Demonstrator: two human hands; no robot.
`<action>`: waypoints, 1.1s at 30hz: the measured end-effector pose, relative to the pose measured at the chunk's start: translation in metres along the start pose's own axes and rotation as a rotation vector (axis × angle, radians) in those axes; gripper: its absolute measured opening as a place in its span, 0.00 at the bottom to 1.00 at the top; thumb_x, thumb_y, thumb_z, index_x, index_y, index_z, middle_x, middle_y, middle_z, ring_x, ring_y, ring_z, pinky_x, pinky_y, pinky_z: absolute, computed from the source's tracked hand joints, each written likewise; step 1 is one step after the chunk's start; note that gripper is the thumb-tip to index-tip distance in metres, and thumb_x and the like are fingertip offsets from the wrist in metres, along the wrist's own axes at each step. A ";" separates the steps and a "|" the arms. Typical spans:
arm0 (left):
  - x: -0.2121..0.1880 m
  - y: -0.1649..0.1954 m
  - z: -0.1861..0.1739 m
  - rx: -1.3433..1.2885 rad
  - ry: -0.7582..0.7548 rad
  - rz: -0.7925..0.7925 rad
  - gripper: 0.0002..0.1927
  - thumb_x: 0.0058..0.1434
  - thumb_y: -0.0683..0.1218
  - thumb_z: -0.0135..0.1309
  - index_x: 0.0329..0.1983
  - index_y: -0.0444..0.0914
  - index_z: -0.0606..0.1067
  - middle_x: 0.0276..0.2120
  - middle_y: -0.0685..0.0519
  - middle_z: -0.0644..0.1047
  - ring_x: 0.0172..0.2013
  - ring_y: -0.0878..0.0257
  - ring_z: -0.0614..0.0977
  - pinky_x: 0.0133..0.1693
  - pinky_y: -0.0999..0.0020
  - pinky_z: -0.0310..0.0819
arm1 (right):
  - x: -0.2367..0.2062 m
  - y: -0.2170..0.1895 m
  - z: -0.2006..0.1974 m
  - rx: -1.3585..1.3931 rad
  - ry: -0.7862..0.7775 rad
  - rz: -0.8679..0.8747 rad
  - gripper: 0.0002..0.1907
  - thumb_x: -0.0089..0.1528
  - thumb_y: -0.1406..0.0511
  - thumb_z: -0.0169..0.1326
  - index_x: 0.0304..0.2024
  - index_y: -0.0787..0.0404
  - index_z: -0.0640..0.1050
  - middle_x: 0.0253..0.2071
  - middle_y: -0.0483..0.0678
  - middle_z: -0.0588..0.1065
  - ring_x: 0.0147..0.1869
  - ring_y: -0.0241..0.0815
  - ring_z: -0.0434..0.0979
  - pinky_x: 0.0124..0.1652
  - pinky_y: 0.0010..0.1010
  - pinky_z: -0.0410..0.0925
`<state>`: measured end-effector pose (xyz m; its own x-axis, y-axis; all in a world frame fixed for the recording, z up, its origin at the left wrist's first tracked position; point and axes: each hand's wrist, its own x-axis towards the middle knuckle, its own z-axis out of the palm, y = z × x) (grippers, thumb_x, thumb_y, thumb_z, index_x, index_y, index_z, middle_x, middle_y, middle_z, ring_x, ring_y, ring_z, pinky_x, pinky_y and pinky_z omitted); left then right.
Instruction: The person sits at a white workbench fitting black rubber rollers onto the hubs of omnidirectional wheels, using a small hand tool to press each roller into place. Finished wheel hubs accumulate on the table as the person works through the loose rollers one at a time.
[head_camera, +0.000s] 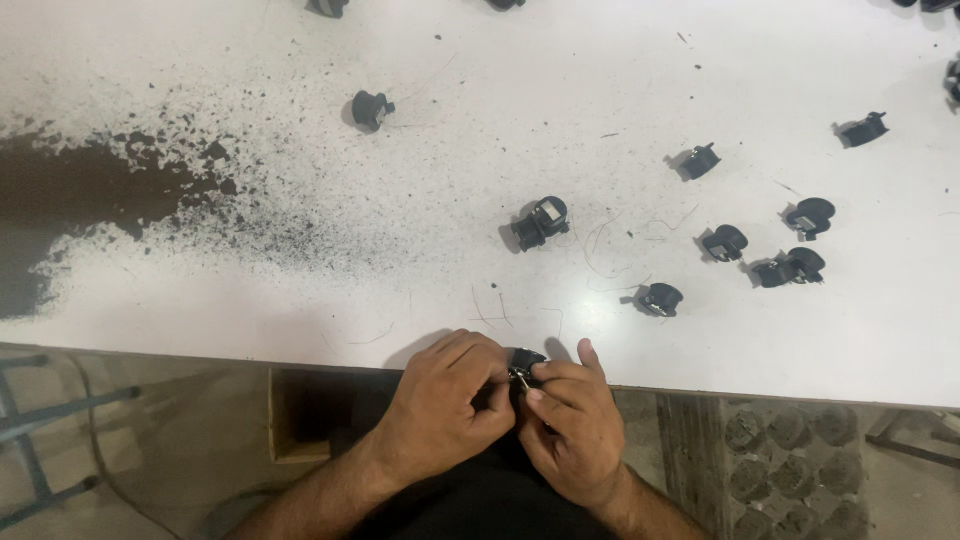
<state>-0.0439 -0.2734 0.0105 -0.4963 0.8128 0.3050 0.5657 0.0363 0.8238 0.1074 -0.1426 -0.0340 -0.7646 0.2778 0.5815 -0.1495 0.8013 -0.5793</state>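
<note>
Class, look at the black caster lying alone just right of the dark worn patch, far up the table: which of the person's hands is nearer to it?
Left. The left hand sits below the caster, slightly right of it; the right hand is farther right.

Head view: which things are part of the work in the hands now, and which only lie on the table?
In hand:
small black part, held between left hand and right hand.

Lying about:
similar black parts on the white table
dark worn patch
</note>
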 end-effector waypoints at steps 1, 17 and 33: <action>0.002 0.001 -0.001 -0.012 -0.015 0.018 0.08 0.52 0.37 0.59 0.33 0.38 0.72 0.29 0.52 0.77 0.32 0.56 0.80 0.37 0.60 0.74 | 0.003 0.001 -0.002 -0.013 -0.004 -0.006 0.19 0.54 0.76 0.66 0.44 0.59 0.74 0.41 0.48 0.76 0.56 0.49 0.80 0.71 0.59 0.60; 0.116 0.025 -0.017 0.573 -0.306 -0.246 0.17 0.62 0.51 0.58 0.49 0.38 0.74 0.41 0.49 0.78 0.46 0.56 0.78 0.51 0.55 0.71 | 0.026 0.023 -0.044 -0.223 0.204 0.071 0.14 0.57 0.77 0.55 0.43 0.59 0.76 0.40 0.48 0.72 0.60 0.50 0.75 0.76 0.58 0.49; -0.005 -0.004 -0.032 0.305 -0.023 -0.024 0.12 0.57 0.47 0.65 0.43 0.43 0.80 0.47 0.57 0.79 0.55 0.61 0.76 0.68 0.44 0.56 | 0.055 -0.020 -0.018 -0.236 -0.155 0.072 0.25 0.51 0.62 0.67 0.51 0.59 0.80 0.48 0.51 0.72 0.67 0.54 0.64 0.70 0.65 0.40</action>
<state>-0.0650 -0.2961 0.0205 -0.4983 0.8227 0.2735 0.7275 0.2251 0.6481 0.0793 -0.1337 0.0196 -0.8576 0.2687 0.4385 0.0448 0.8884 -0.4569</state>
